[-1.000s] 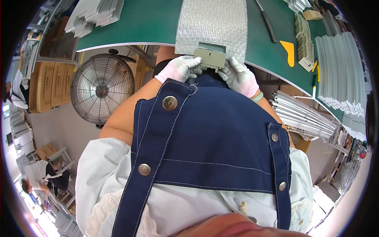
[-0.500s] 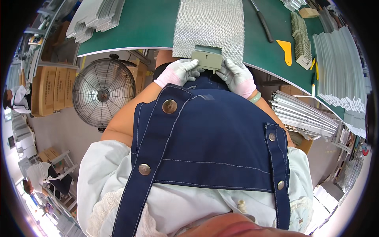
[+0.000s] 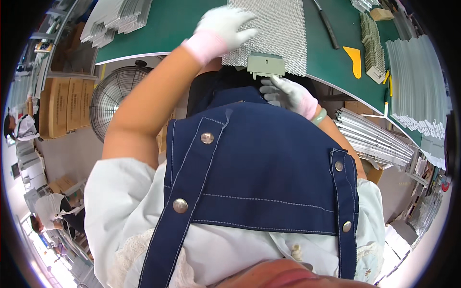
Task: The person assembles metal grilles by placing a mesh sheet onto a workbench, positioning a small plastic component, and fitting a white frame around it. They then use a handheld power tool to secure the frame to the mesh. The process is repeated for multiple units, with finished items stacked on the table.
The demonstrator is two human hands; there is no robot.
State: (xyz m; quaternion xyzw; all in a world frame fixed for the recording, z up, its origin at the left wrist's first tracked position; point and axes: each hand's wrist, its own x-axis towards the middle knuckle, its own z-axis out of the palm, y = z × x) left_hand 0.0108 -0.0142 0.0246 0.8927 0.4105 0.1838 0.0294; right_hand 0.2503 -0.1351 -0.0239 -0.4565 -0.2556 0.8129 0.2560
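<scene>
A silvery expanded-mesh sheet (image 3: 276,29) lies on the green table and overhangs its near edge. At that overhanging end sits a grey-green plastic piece (image 3: 265,65), flat and rectangular, with small tabs along its lower side. My left hand (image 3: 223,31), in a white glove with a pink cuff, is raised over the sheet's left edge, fingers apart and holding nothing. My right hand (image 3: 290,96), gloved the same way, is just below the plastic piece. Its thumb tip reaches the piece's lower edge, while the fingers lie loosely bent beneath, not wrapped round it.
On the right of the table (image 3: 187,29) are a black-handled tool (image 3: 326,29), a yellow scraper (image 3: 354,62), a row of grey-green pieces (image 3: 372,50) and a stack of pale panels (image 3: 418,81). More panels (image 3: 117,17) lie far left. A fan (image 3: 110,101) stands below.
My left hand has left the plastic piece and moved up over the mesh sheet. My right hand has slipped from the piece's right side to below it. The piece and sheet appear slightly farther right.
</scene>
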